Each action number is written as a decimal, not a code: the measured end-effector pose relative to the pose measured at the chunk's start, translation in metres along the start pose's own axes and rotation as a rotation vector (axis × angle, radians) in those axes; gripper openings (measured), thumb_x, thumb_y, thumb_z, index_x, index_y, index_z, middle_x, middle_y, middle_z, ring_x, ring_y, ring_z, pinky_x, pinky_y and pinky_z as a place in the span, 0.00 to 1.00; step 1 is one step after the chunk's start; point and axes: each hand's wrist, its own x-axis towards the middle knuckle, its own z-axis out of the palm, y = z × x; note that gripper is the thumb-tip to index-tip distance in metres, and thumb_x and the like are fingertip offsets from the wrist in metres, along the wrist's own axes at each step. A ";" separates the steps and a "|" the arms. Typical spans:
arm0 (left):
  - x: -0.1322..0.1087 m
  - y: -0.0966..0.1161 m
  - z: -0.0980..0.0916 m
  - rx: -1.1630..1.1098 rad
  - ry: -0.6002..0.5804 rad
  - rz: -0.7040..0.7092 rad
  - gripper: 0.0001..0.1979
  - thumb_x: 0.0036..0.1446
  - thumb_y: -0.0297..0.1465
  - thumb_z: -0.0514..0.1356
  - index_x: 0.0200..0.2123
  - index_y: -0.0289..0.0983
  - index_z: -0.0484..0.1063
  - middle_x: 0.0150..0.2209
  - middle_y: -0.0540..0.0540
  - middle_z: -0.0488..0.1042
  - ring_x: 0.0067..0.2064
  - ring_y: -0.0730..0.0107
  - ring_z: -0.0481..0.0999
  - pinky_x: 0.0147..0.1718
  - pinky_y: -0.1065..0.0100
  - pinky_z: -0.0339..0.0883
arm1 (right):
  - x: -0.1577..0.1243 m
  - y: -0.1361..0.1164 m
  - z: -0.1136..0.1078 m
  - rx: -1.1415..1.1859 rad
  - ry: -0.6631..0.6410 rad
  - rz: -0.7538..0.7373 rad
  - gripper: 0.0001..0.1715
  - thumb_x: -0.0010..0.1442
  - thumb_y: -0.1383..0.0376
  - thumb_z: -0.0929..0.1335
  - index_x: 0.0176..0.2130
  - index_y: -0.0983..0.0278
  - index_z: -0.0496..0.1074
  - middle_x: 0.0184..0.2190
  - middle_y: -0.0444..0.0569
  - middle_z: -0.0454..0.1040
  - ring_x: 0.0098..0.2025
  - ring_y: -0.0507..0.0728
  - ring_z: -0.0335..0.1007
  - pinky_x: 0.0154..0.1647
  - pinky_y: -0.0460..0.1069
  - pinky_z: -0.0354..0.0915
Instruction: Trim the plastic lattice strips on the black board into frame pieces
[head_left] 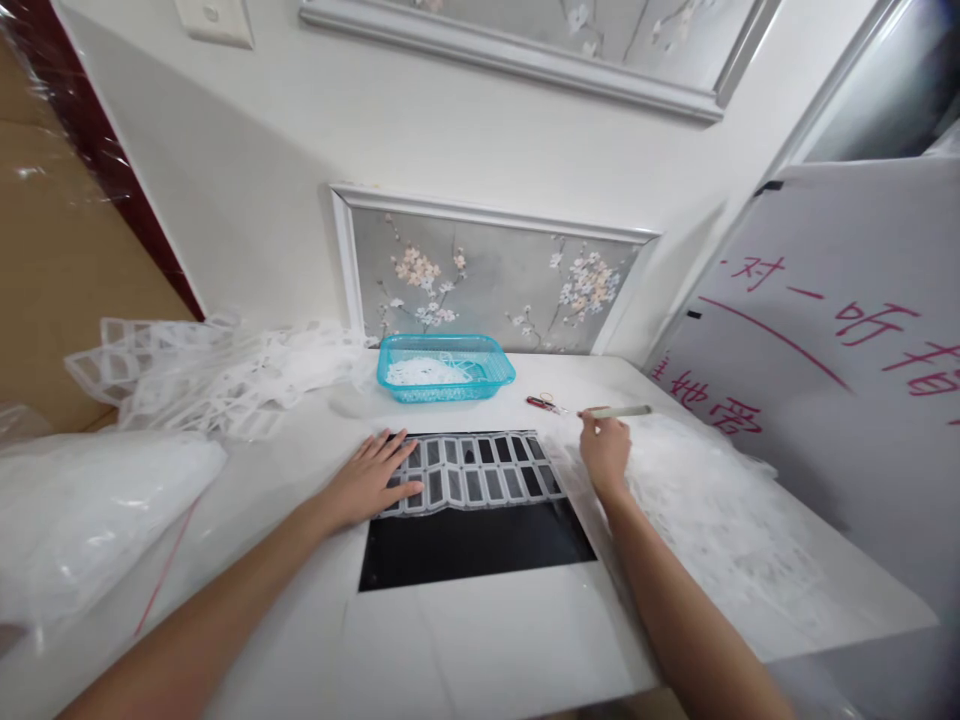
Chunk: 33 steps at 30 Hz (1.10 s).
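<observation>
Resting flat on the left end of a white grid sheet (pixel 480 467), the left hand (pixel 375 475) has fingers open and spread. Sheet lies across the far half of the black mat (pixel 480 548). Right hand (pixel 606 450) is just right of the mat's far right corner, fingers closed around a pale green pen-like tool (pixel 630 411); can't tell whether that hand touches the table. Beyond the mat: blue basket (pixel 446 393) with white pieces (pixel 427 371) inside; small red-handled tool (pixel 541 403) near the far right corner. Left of mat: pile of white frames (pixel 247 385), plastic bag (pixel 97 510). Right: translucent heap (pixel 712 510), contents blurred.
</observation>
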 end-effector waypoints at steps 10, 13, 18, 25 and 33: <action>-0.001 0.003 -0.007 -0.006 -0.041 -0.015 0.40 0.61 0.61 0.45 0.70 0.49 0.45 0.72 0.49 0.41 0.73 0.52 0.40 0.69 0.51 0.38 | -0.044 -0.034 0.024 0.215 -0.300 -0.038 0.22 0.60 0.51 0.65 0.40 0.64 0.79 0.56 0.58 0.75 0.61 0.68 0.65 0.63 0.64 0.59; -0.001 0.003 -0.008 -0.008 -0.040 -0.013 0.40 0.61 0.60 0.45 0.70 0.48 0.45 0.72 0.48 0.41 0.73 0.51 0.40 0.69 0.51 0.38 | -0.061 -0.057 0.021 0.317 -0.454 -0.090 0.20 0.60 0.51 0.67 0.41 0.61 0.79 0.57 0.55 0.74 0.62 0.69 0.63 0.63 0.65 0.59; -0.001 0.000 -0.003 -0.002 -0.014 0.004 0.40 0.61 0.60 0.46 0.70 0.48 0.47 0.72 0.48 0.42 0.73 0.51 0.41 0.69 0.52 0.38 | -0.069 -0.072 0.023 0.432 -0.498 -0.068 0.20 0.61 0.52 0.67 0.46 0.61 0.78 0.51 0.54 0.78 0.55 0.66 0.72 0.59 0.63 0.64; -0.001 -0.001 -0.001 0.006 0.002 -0.010 0.40 0.61 0.61 0.46 0.70 0.48 0.47 0.72 0.48 0.43 0.73 0.50 0.42 0.69 0.51 0.37 | -0.080 -0.088 0.043 0.399 -0.552 -0.182 0.14 0.61 0.55 0.68 0.39 0.60 0.80 0.51 0.51 0.78 0.64 0.68 0.62 0.64 0.66 0.57; -0.001 0.003 -0.004 -0.004 -0.004 -0.026 0.41 0.60 0.62 0.46 0.70 0.49 0.48 0.72 0.49 0.44 0.73 0.50 0.42 0.69 0.51 0.38 | -0.080 -0.090 0.040 0.413 -0.586 -0.150 0.17 0.59 0.55 0.69 0.43 0.61 0.80 0.48 0.53 0.80 0.57 0.68 0.69 0.60 0.64 0.63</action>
